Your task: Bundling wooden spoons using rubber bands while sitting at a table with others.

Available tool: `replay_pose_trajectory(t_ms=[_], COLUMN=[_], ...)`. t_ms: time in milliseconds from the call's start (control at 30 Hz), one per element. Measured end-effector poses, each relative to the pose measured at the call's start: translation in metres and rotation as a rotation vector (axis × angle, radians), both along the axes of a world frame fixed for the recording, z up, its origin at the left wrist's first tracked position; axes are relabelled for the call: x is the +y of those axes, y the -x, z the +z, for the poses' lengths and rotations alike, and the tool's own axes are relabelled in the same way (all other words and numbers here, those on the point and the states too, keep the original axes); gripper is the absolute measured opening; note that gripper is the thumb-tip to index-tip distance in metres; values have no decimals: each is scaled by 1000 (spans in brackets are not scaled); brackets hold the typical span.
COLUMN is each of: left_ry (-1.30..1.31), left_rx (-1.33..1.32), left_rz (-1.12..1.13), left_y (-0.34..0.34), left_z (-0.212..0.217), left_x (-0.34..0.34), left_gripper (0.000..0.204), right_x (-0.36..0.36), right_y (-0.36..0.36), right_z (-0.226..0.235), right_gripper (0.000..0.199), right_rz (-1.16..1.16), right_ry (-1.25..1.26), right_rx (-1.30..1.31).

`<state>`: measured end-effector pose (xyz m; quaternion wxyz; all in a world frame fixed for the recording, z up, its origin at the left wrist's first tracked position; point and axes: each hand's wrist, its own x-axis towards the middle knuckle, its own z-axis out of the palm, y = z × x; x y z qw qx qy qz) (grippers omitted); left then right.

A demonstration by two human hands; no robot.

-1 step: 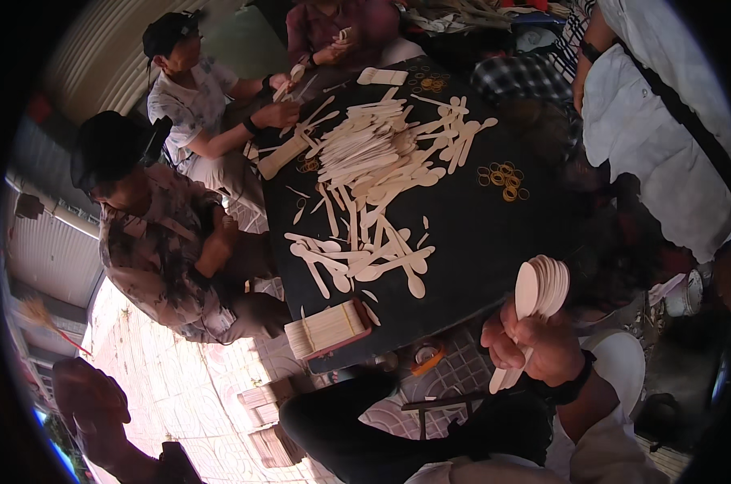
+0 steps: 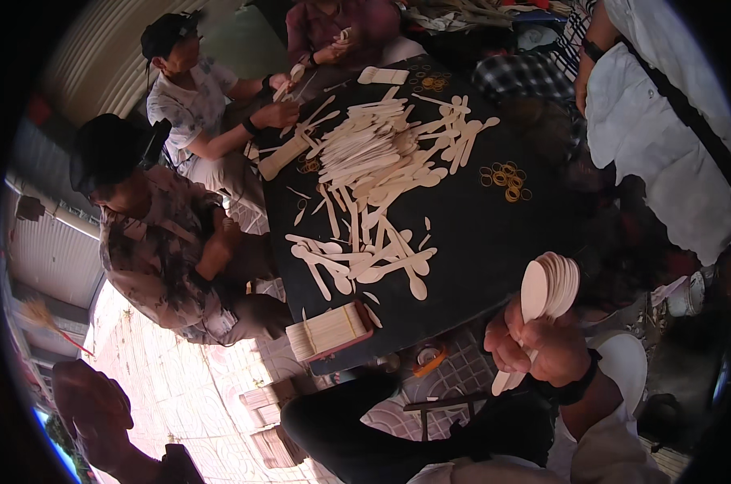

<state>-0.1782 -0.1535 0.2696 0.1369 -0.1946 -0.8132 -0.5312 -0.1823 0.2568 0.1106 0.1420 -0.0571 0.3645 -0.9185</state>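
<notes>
A bundle of pale wooden spoons (image 2: 552,284) stands upright in my right hand (image 2: 547,347), just off the table's near right corner. Its bowls fan together at the top, and the handle ends poke out below my closed fingers. Far to the left, away from the table, my left hand (image 2: 95,407) is raised in shadow with its fingers curled in. Nothing shows in it. On the black table (image 2: 478,250) lies a large heap of loose wooden spoons (image 2: 369,153), with more scattered toward me. Stacked flat spoons (image 2: 329,331) fill a reddish holder (image 2: 371,316) at the near left corner.
Yellow rubber bands (image 2: 506,179) lie on the table's right side, others (image 2: 434,82) at the far edge. Co-workers sit along the left and far sides; one holds spoons (image 2: 289,85). Below the table edge are an orange tape roll (image 2: 428,356) and bundled stacks (image 2: 276,446) on the paving.
My right hand and its spoon bundle have shifted slightly to the right. The heap and my left hand look much the same.
</notes>
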Motion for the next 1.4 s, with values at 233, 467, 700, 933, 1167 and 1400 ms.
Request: replay_pose_trajectory(t_ms=[233,467,700,933,1167,1400], left_ry=[87,160,392,598,790,977], left_rx=[-620,-1217,-1202,-1137,-1066,-1022], left_rz=[3,23,31,5,-28,-74], left_y=[-10,-178,-192,-196,-202,-222], left_z=[-118,-165,-139,-130,-138,-147], left_x=[289,-68,-150,-209,-259,-291], left_gripper=[25,19,16,14,12,11], right_x=[4,9,2,9,50,57], right_y=[43,95,114,107,16,-68], right_z=[22,23,31,40,20,24], right_gripper=[24,32,31,22,18,18], right_rz=[49,-162,-252,-203,-170,-114], right_ry=[12,-157,-163,-136,-283,-403], right_rx=[229,280,370,432,79,-183])
